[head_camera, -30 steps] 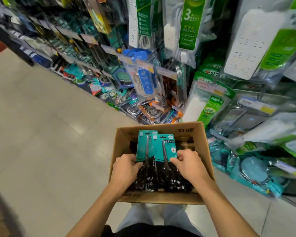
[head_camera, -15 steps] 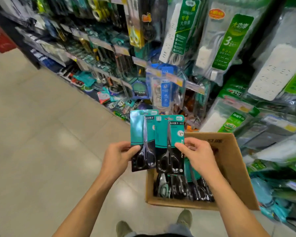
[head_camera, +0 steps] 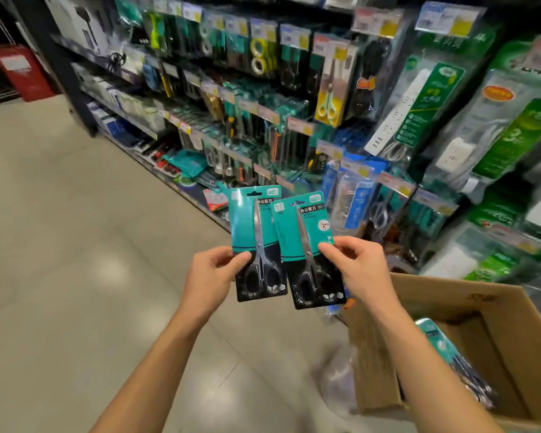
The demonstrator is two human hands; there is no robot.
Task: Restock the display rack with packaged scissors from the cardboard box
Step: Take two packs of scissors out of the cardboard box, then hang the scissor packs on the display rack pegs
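Note:
Two teal-and-black carded scissors packs are held up in front of the display rack (head_camera: 263, 126). My left hand (head_camera: 214, 276) pinches the left scissors pack (head_camera: 256, 242) at its left edge. My right hand (head_camera: 355, 267) pinches the right scissors pack (head_camera: 308, 248) at its right edge; this pack tilts slightly left and overlaps the first. The open cardboard box (head_camera: 469, 307) sits low at the right, with more scissors packs (head_camera: 450, 351) lying inside.
The rack runs from upper left to right, hung densely with tools, tape, scissors and white power strips (head_camera: 403, 110) behind price tags. A red cabinet (head_camera: 19, 73) stands far left. Beige tiled floor (head_camera: 75, 276) spreads out on the left. A clear plastic bag (head_camera: 338, 376) lies beside the box.
Both hands have lifted the two scissors packs out of the box and raised them toward the rack. My view has swung up and left, leaving the box at lower right.

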